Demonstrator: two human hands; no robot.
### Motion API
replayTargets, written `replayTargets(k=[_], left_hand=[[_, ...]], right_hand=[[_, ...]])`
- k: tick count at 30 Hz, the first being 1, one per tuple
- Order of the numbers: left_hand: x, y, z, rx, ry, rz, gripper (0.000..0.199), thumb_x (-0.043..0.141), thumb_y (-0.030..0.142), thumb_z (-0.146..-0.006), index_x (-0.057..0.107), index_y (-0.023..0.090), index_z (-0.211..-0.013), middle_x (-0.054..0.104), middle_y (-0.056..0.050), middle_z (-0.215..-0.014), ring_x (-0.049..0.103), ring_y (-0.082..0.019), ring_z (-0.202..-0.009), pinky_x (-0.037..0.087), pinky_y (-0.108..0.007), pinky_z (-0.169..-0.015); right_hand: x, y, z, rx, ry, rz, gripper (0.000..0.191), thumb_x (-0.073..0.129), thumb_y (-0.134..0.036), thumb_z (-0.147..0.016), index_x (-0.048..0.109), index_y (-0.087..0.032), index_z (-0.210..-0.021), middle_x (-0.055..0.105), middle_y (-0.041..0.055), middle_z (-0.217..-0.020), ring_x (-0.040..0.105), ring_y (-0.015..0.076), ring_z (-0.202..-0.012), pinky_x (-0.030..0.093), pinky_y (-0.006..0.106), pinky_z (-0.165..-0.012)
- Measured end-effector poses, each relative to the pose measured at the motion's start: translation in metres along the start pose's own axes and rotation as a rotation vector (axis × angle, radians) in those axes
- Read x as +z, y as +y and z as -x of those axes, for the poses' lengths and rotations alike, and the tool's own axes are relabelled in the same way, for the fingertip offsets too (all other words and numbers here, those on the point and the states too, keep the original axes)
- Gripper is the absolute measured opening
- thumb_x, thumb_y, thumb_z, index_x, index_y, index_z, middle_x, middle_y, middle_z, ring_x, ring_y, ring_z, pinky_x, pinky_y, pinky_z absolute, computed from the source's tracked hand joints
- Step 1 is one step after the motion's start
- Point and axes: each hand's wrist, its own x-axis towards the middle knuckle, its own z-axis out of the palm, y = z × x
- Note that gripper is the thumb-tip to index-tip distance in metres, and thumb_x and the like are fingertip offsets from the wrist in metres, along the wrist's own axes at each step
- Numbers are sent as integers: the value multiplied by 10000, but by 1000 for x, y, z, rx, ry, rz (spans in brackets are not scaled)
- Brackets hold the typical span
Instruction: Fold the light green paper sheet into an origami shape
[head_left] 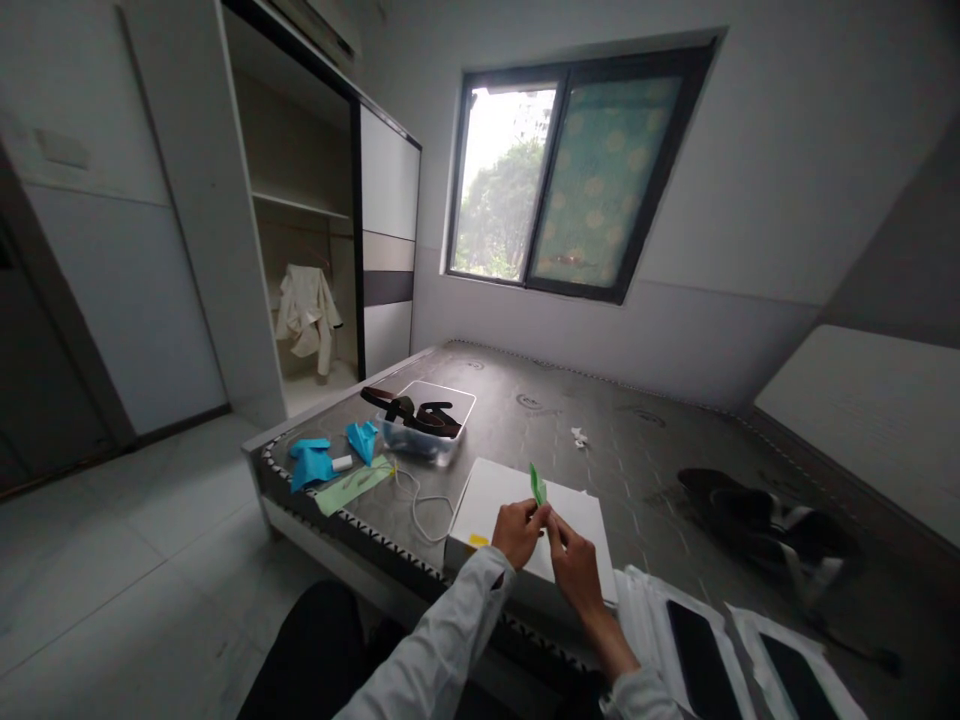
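Over a white box (480, 495), my left hand (516, 532) and my right hand (574, 560) meet at the fingertips. Between them they pinch a small folded piece of green paper (538, 487), which stands up above the fingers. Its lower end is hidden by the fingers. A yellow piece (478, 540) lies on the box's near left part, beside my left wrist. To the left of the box, a white cord (420, 510) loops over the mattress, and a flat green paper strip (354, 487) lies near its edge.
Blue folded papers (311, 465) and a clear plastic tub (427, 445) holding dark straps (435, 418) are at the left. A small white item (578, 437) lies farther back. Dark flat panels on white sheets (701, 655) and a black bag (757, 515) are at the right of the mattress (517, 385).
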Motion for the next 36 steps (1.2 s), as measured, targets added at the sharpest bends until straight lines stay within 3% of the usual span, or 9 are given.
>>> replayTargets(k=[4, 18, 23, 28, 32, 36], left_hand=[[-3, 8, 1, 43, -8, 216, 418, 527, 521, -873, 697, 142, -828, 739, -60, -829, 714, -177, -786, 590, -245, -668], [-7, 17, 4, 17, -24, 325, 333, 510, 385, -887, 714, 124, -857, 733, -60, -839, 709, -161, -753, 576, -248, -682], [-10, 23, 6, 37, 40, 103, 248, 556, 305, -824, 729, 144, -898, 748, -42, -840, 687, -166, -794, 529, -225, -685], [-14, 29, 11, 53, 125, -162, 203, 556, 238, -791, 738, 151, -770, 739, -25, -738, 661, -157, -708, 453, -211, -620], [-16, 28, 14, 137, 118, -220, 259, 502, 194, -825, 761, 201, -810, 749, -12, -764, 670, -153, -711, 472, -223, -664], [-20, 15, 13, 136, 235, -231, 339, 511, 103, -797, 752, 229, -999, 755, -28, -991, 695, -170, -895, 505, -254, -848]], right_hand=[[-8, -5, -2, 21, 21, -42, 517, 433, -529, -904, 659, -186, -1218, 645, 88, -1244, 592, 285, -1182, 459, 395, -1007], [-20, -17, 4, 17, 41, -29, 559, 414, -539, -901, 614, -176, -1275, 645, 101, -1238, 621, 281, -1140, 492, 357, -944], [-18, -14, 6, -95, -4, 81, 495, 384, -449, -926, 601, -198, -1294, 658, 106, -1229, 677, 269, -1036, 511, 329, -882], [-11, -12, 10, -179, -40, 183, 474, 352, -352, -932, 562, -208, -1330, 725, 110, -1094, 724, 259, -825, 532, 323, -741], [-8, -11, 7, -68, 5, 245, 513, 362, -311, -897, 517, -178, -1368, 743, 108, -1020, 717, 260, -816, 511, 315, -713], [-15, -4, -1, 38, 63, 207, 499, 332, -243, -820, 667, -210, -1189, 734, 76, -1066, 686, 248, -949, 487, 294, -777]])
